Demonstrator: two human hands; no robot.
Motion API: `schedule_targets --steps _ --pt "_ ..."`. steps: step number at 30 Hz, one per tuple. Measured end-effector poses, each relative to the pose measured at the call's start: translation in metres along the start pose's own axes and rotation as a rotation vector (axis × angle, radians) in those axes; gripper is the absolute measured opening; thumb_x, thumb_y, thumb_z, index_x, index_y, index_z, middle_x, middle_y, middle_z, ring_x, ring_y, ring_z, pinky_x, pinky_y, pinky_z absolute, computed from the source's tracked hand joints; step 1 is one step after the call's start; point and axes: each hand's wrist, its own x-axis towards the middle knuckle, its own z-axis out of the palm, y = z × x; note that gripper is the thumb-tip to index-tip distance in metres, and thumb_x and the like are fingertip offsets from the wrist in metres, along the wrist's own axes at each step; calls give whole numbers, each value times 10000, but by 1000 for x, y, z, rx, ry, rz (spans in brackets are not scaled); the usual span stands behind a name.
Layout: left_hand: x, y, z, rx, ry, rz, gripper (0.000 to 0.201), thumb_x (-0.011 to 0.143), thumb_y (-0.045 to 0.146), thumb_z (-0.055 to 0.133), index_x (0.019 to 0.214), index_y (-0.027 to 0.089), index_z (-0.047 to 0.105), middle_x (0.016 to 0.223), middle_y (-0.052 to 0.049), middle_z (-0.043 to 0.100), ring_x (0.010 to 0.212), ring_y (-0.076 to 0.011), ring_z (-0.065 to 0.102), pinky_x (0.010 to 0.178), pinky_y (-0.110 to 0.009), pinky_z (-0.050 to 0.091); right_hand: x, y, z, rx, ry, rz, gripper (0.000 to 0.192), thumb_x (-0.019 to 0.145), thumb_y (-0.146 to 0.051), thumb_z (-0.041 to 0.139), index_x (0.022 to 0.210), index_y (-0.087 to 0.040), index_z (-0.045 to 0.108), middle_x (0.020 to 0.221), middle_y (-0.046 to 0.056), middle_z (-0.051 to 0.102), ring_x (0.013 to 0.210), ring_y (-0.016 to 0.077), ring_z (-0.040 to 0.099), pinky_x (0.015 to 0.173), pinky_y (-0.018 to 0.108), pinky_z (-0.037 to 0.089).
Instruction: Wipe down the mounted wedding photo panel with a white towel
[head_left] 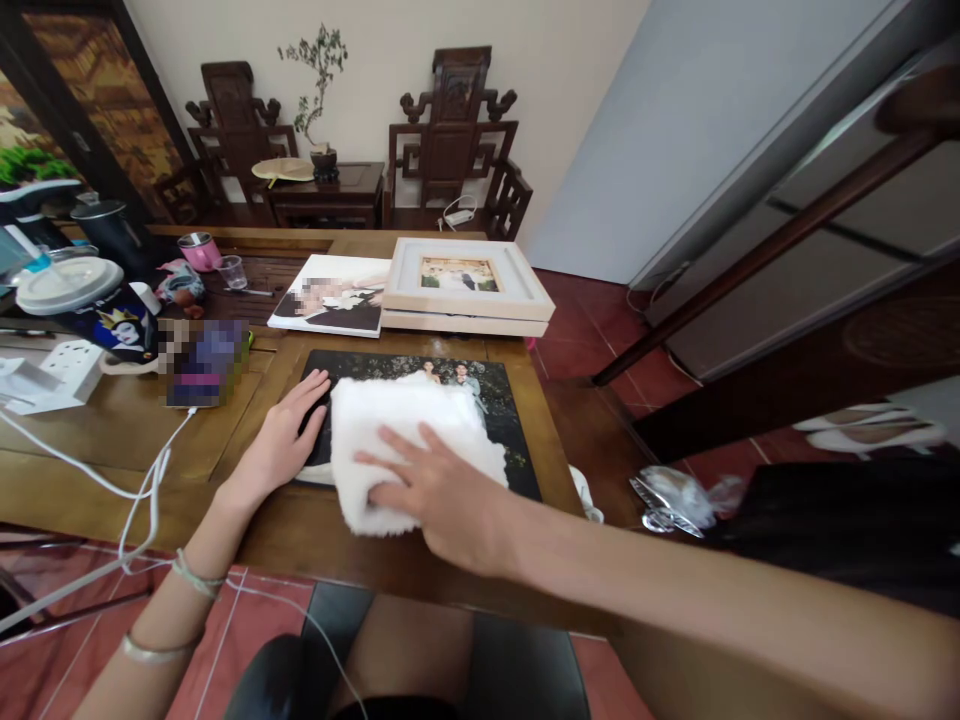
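A dark photo panel (499,400) showing two people lies flat on the wooden table near its front edge. Across its middle is a fluffy white cloth (457,410), which hides much of the picture and hangs a little past the near edge. My right hand (442,490) presses flat on the cloth, its fingers spread. At the panel's left edge, my left hand (289,435) rests with fingers stretched out, beside the cloth.
Behind the panel are a boxed framed photo (465,312) and a white-edged photo print (292,285). To the left stand a lidded cup (120,325), a pixelated phone (206,365) with a white cable (154,480), and a pink mug (199,252). A wooden chair (454,140) stands beyond.
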Motion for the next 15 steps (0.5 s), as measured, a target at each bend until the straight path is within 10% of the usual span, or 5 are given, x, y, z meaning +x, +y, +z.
schedule_targets --steps 8,15 --pt "0 0 0 -19 21 4 470 982 383 396 1318 100 565 1441 -160 507 1385 -257 420 1163 -474 318 39 75 -21 -72 183 191 695 691 94 393 1343 -126 490 1415 183 512 1451 353 189 1091 647 254" --pt "0 1 -1 -11 13 3 468 979 369 387 1326 107 560 1449 -156 499 1388 -258 414 1161 -485 318 30 21 -5 -94 119 215 735 715 69 418 1417 -148 442 1597 130 228 1447 438 96 1078 728 188"
